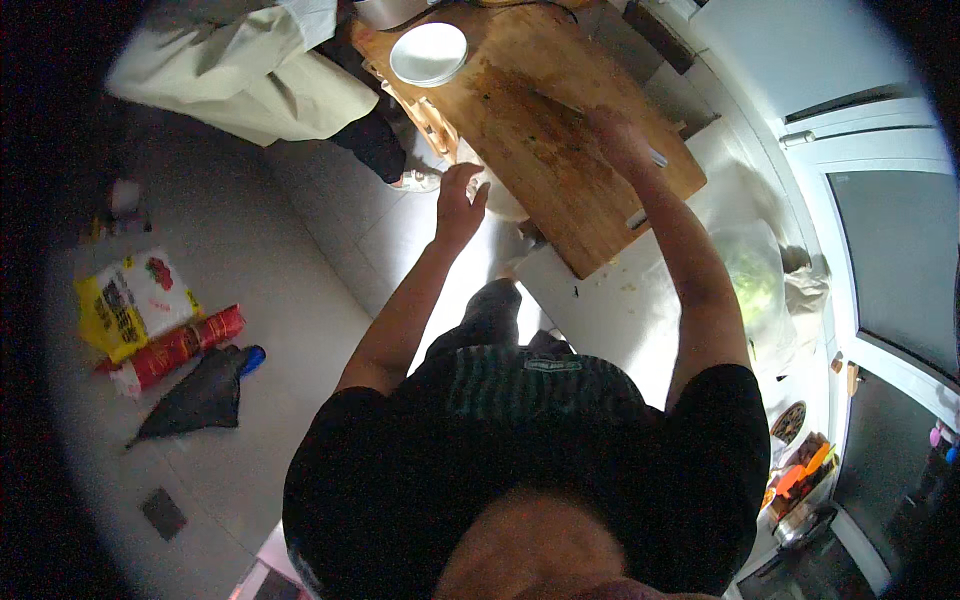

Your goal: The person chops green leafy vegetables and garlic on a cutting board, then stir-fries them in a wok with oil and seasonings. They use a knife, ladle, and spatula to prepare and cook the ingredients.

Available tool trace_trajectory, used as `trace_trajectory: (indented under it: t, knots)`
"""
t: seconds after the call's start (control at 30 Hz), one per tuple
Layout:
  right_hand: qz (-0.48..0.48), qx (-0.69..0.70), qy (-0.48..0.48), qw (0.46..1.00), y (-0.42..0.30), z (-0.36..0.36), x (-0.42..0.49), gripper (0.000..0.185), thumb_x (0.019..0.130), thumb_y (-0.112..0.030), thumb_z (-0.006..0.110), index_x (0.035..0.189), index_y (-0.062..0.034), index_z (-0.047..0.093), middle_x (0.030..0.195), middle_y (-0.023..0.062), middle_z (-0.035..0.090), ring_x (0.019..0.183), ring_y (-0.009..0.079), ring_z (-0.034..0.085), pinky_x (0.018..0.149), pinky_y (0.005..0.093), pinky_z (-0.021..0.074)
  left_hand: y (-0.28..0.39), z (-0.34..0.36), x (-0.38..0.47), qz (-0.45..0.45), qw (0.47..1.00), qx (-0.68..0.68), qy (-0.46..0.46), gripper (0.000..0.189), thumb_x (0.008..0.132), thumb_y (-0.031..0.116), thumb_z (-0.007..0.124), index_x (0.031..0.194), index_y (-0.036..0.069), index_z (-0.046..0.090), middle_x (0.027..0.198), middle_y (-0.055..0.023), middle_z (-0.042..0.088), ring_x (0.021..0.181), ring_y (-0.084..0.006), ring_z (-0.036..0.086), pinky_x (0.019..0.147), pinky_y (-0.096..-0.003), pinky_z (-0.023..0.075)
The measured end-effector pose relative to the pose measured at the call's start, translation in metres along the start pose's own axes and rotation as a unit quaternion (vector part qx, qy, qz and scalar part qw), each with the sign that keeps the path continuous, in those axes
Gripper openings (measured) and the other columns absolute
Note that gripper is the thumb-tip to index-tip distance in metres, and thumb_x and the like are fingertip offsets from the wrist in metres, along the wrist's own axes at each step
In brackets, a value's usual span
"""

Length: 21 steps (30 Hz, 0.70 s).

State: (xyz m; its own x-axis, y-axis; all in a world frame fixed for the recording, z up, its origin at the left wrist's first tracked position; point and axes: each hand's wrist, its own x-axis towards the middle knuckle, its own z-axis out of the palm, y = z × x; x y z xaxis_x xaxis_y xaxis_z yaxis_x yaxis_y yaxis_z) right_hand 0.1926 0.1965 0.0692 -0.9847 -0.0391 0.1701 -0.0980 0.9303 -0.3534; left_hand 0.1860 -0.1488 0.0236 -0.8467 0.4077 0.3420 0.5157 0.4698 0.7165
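A large wooden board (525, 165) lies on a pale surface, with wet-looking dark patches and small green bits on it. My right hand (616, 142) is over the board's right half, fingers blurred; a dark blade-like shape runs from near the fingers toward the upper left, and whether I hold it is unclear. A short pale, shiny piece (658, 157) shows beside my wrist. Off the board's left edge, my left hand (460, 202) is raised with its fingers apart and nothing in it. Stacked white bowls or plates (428, 54) sit at the board's upper left corner.
A person in a pale apron (300, 97) stands at the upper left. A clear plastic bag with green contents (742, 277) lies right of my right arm. A second handle (636, 219) rests by the board's lower right edge. Several packages (180, 345) lie on the floor at left.
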Motion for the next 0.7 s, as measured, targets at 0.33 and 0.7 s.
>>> trace_trajectory:
  t: [0.33, 0.7]
  knots:
    - [0.248, 0.283, 0.044, 0.926, -0.021, -0.006, -0.086, 0.031, 0.097, -0.010, 0.061, 0.129, -0.0098, 0.064, 0.107, 0.0083, 0.070, 0.087, 0.0188, 0.066, 0.073, 0.0332, 0.0527, -0.028, 0.037, 0.077, 0.061, 0.994, 0.072, -0.053, 0.055, 0.091, 0.006, 0.067, 0.140, -0.002, 0.044, 0.150, -0.0268, 0.037, 0.134, -0.0441, 0.046, 0.110, -0.0465, 0.0444]
    - [0.411, 0.512, 0.180, 0.732, -0.026, 0.051, -0.106, 0.028, 0.095, -0.003, 0.061, 0.121, 0.0024, 0.064, 0.095, 0.0057, 0.069, 0.075, 0.0125, 0.063, 0.066, 0.0282, 0.0523, -0.042, 0.080, 0.112, 0.082, 0.992, 0.101, -0.003, 0.055, 0.092, 0.013, 0.068, 0.139, -0.003, 0.045, 0.151, -0.0281, 0.039, 0.143, -0.0456, 0.035, 0.116, -0.0523, 0.0356]
